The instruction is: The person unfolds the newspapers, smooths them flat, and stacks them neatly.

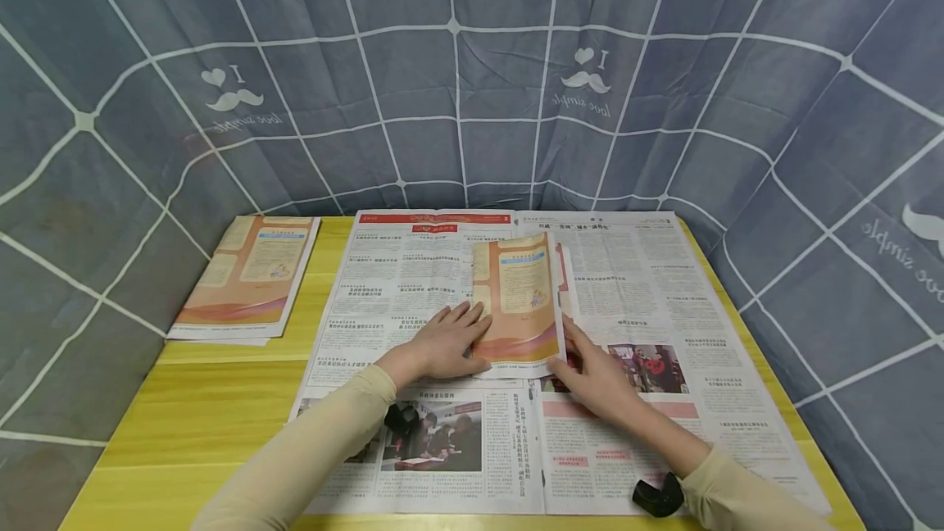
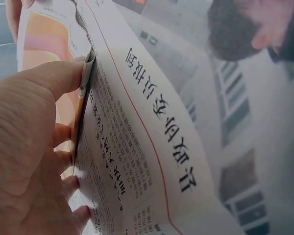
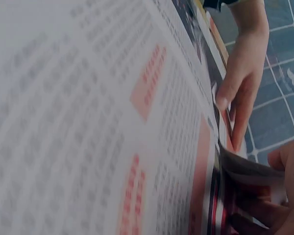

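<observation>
A thin booklet (image 1: 519,285) with an orange and peach cover lies on the open newspaper (image 1: 642,293), its right side raised. My left hand (image 1: 446,342) rests along the booklet's left edge with fingers spread. In the left wrist view, the thumb of the left hand (image 2: 24,132) lies against the folded edge. On the other side my right hand (image 1: 597,371) pinches the booklet's lower right edge. The right wrist view has the right hand (image 3: 289,196) with its thumb above and fingers beneath the lifted pages. Reddish paper shows just past the booklet's right edge.
Another orange-covered booklet (image 1: 251,277) lies at the left on the yellow wood-grain table (image 1: 206,416), with paper under it. A grey curtain (image 1: 501,80) with white grid lines surrounds the back and sides. Black wrist bands sit near both sleeves.
</observation>
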Available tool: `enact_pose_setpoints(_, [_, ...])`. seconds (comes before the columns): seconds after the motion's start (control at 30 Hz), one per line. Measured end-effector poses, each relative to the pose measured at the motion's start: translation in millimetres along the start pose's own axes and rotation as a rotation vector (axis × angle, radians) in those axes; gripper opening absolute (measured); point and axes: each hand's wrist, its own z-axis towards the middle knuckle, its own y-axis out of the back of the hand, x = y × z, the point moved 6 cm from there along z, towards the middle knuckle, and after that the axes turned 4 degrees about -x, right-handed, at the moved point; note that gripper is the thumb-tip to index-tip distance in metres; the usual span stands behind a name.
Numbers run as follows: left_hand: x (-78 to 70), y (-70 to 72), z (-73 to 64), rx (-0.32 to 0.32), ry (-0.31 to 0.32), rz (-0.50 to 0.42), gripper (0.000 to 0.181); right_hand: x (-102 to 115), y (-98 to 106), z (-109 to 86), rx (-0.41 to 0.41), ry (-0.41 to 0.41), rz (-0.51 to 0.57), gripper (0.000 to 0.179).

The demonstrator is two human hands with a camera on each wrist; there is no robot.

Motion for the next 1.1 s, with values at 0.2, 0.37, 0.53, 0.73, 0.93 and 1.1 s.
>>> enact_pose_setpoints(0.2, [-1.2,1.3,-0.7,-0.001,0.0,0.004,0.082,10,-11,-2.4,0.035,-0.017,0.064,0.09])
enact_pose_setpoints(0.37, [2.0,-3.0,0.5,-0.001,-0.001,-0.009,0.083,19,-17,-4.1,0.021,0.028,0.039,0.086])
enact_pose_setpoints(0.53, [2.0,-1.5,0.5,-0.014,-0.005,-0.033,0.082,26,-23,-4.4,0.018,0.06,0.045,0.082])
enact_pose_setpoints(0.73, [5.2,-3.2,1.4,-0.023,0.006,-0.073,0.082,34,-28,-3.9,0.019,0.083,0.085,0.071])
enact_pose_setpoints(0.93, [5.9,3.2,0.1,-0.064,0.003,-0.202,0.074,44,-27,-2.8,-0.047,0.176,0.012,0.057])
enact_pose_setpoints(1.1, [6.2,16.3,2.3,-0.118,0.031,-0.413,0.067,51,-26,1.2,-0.067,0.231,0.005,0.058])
